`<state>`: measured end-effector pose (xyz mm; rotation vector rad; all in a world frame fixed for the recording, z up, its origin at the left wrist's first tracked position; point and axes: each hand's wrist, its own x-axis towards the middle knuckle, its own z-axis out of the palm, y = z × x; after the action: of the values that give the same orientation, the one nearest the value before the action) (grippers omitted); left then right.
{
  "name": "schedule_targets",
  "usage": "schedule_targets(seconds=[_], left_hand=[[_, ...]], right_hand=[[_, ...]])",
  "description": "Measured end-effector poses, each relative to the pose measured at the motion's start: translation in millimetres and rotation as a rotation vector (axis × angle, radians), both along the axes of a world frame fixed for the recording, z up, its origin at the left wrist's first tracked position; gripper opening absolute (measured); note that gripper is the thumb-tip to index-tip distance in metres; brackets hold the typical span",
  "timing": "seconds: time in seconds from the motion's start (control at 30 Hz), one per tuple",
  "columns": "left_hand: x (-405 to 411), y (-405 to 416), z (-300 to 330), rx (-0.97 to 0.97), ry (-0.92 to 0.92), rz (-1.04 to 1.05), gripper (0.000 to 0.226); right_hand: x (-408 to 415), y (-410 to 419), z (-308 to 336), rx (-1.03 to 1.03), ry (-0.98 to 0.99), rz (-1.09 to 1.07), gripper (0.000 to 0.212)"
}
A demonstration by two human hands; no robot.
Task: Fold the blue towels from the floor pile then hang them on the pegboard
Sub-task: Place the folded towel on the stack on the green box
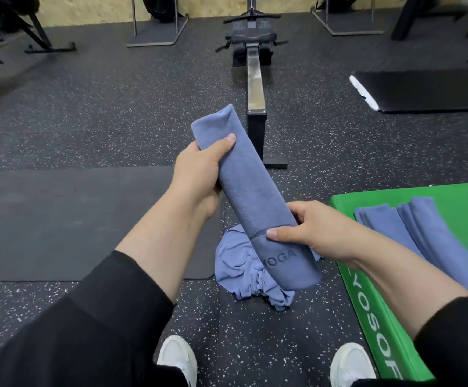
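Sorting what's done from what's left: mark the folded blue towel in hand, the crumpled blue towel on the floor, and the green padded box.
folded blue towel (251, 188), head view, mid-length
crumpled blue towel (237, 265), head view, left folds
green padded box (366, 305), head view, lettered side

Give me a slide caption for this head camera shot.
Both hands, left and right, hold a folded towel above the floor pile, beside towels on a green box.
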<state>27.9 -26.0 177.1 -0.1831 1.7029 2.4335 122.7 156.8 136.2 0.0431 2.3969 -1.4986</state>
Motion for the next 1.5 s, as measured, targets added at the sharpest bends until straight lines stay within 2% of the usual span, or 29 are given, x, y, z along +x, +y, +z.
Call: schedule_targets(seconds=[0.23,0.4,0.57,0.7,0.77,0.9,1.03,1.17,1.23,1.27,1.3,1.33,1.4,1.47,1.5], left_hand=[[3,69,17,0.038,0.016,-0.079,0.026],[10,156,29,0.008,0.026,-0.215,0.026],[21,240,-1,-0.028,-0.062,-0.308,0.024],[33,290,-44,-0.149,-0.155,-0.391,0.010],[37,309,-72,-0.212,-0.197,-0.434,0.011],[34,338,-124,-0.319,-0.217,-0.479,0.015],[22,367,-163,-0.371,-0.247,-0.511,0.027],[6,398,-192,-0.412,-0.269,-0.530,0.026],[-3,413,-202,-0.518,-0.266,-0.555,0.035],[-8,419,-208,-0.683,-0.214,-0.581,0.051],[-11,421,-213,-0.912,-0.107,-0.598,0.069],[-12,421,-219,-1.122,0.048,-0.605,0.076],[-1,417,-231,-1.362,0.435,-0.596,0.060],[18,408,-245,-1.428,0.772,-0.676,0.042],[29,404,-252,-1.448,0.861,-0.746,0.037]], right_hand=[[47,70,27,-0.120,-0.052,-0.166,0.023],[104,142,41,-0.195,-0.002,-0.429,0.014],[159,202,12,-0.350,0.006,-0.793,0.025],[194,225,-34,-0.346,-0.043,-0.920,0.030],[204,232,-62,-0.347,-0.073,-0.997,0.034],[208,243,-110,-0.226,-0.069,-1.095,0.037],[200,262,-143,-0.008,-0.039,-1.090,0.038],[187,281,-168,0.160,-0.058,-1.069,0.039],[182,290,-178,0.282,-0.066,-1.009,0.042],[180,294,-182,0.420,-0.054,-0.941,0.044],[178,297,-188,0.597,-0.044,-0.847,0.046],[176,299,-194,0.783,-0.035,-0.752,0.046],[171,300,-203,0.988,-0.031,-0.624,0.038],[165,299,-210,1.045,0.011,-0.514,0.021],[164,299,-214,1.063,0.031,-0.462,0.015]])
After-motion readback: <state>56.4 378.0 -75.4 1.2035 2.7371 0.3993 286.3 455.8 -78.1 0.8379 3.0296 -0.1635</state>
